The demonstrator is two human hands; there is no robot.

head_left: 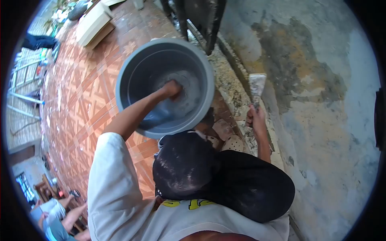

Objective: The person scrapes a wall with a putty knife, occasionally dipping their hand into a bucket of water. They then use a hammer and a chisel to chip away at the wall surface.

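Note:
My left hand (pixel 173 89) reaches down into a large round grey tub (pixel 121 94). Its fingers are curled closed, and whatever they may hold is hidden. Beneath the hand, cloudy greyish liquid (pixel 191 94) covers part of the tub's bottom. On the right, my right hand (pixel 256 116) grips the handle of a putty knife (pixel 257 83). The knife's wide blade, smeared with whitish material, points away from me, close to the stained wall (pixel 321 132). My black-clad knees (pixel 185 164) are bent in front of me, just below the tub.
Patterned orange tiles (pixel 80 120) cover the floor at left. A rough, broken strip (pixel 229 84) runs along the wall's foot, with dark posts (pixel 213 28) beyond. A cardboard box (pixel 94 26) lies at the far left. Another person (pixel 56 213) sits at lower left.

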